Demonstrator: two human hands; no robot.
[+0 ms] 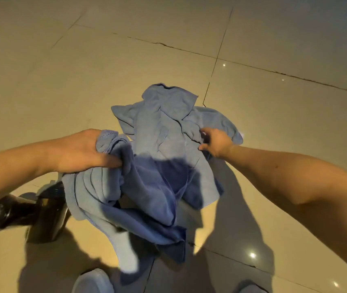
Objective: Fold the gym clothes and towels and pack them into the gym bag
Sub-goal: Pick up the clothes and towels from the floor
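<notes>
Folding was barely begun: we found left hand (pixel 79 151) and right hand (pixel 217 144) both gripping the crumpled blue towel (pixel 164 140); packing was outstanding.

Glossy black object (pixel 3 212), cropped by left edge and partly buried under crumpled blue terry towel (pixel 164 127), not identifiable; pale blue rounded form (pixel 93 281) truncated at bottom edge.
</notes>
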